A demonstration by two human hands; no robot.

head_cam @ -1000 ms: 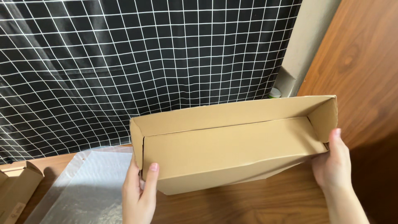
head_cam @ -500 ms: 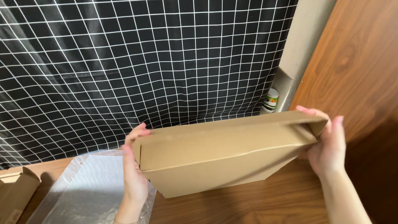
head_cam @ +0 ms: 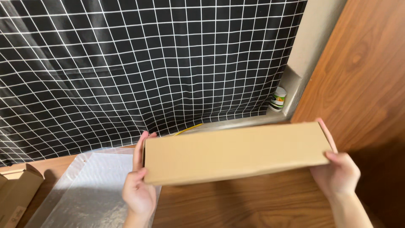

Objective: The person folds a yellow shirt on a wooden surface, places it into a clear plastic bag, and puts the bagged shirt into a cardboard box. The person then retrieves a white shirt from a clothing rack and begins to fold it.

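We've got the long flat brown cardboard box (head_cam: pixel 236 153) up off the wooden tabletop (head_cam: pixel 236 207), held by its two short ends, broad face toward the camera. Left hand (head_cam: pixel 138 185) clamps the left end, fingers curled round the back edge, thumb on the front near the bottom corner. Right hand (head_cam: pixel 337 171) closes on the right end, thumb on the front face, fingers (head_cam: pixel 327 133) running up behind. Both grips firm, nothing else in either hand.

Our read: it looks light, prob. thin corrugated, stiff along the edges but the wide panels would likely flex if squeezed mid-span. Matte surface, so not slippery. Ends and corners seem the best hold, as now.

The box spans between the hands, hovering over the table, its left part above the clear bubble-wrap sheet (head_cam: pixel 93 190). Black grid-pattern cloth (head_cam: pixel 139 63) hangs behind; a smaller brown carton (head_cam: pixel 17 192) sits at far left, well apart.
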